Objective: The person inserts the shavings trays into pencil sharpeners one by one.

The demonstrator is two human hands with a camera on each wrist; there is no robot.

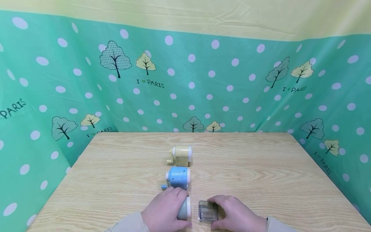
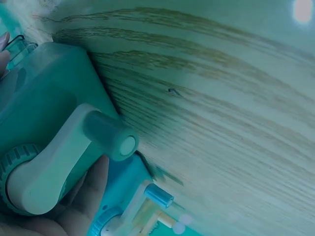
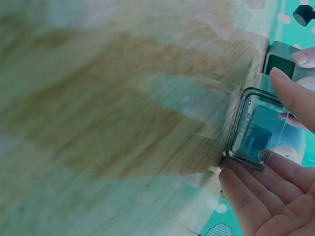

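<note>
In the head view my left hand (image 1: 163, 209) grips a grey-green crank pencil sharpener (image 1: 184, 211) at the table's near side. The left wrist view shows its body (image 2: 44, 93) up close, with the crank handle (image 2: 54, 160) facing the camera and my fingers around the sides. Just to the right, my right hand (image 1: 237, 215) holds a clear smoky shavings drawer (image 1: 206, 211) between thumb and fingers. A small gap separates drawer and sharpener in the head view. In the right wrist view the drawer (image 3: 256, 130) is pinched at its edges.
Behind the held sharpener stands a blue crank sharpener (image 1: 178, 175), close to my left fingers. A cream-yellow sharpener (image 1: 182, 154) stands farther back in the same row. The wooden table (image 1: 261, 174) is bordered by a green dotted curtain (image 1: 200, 96).
</note>
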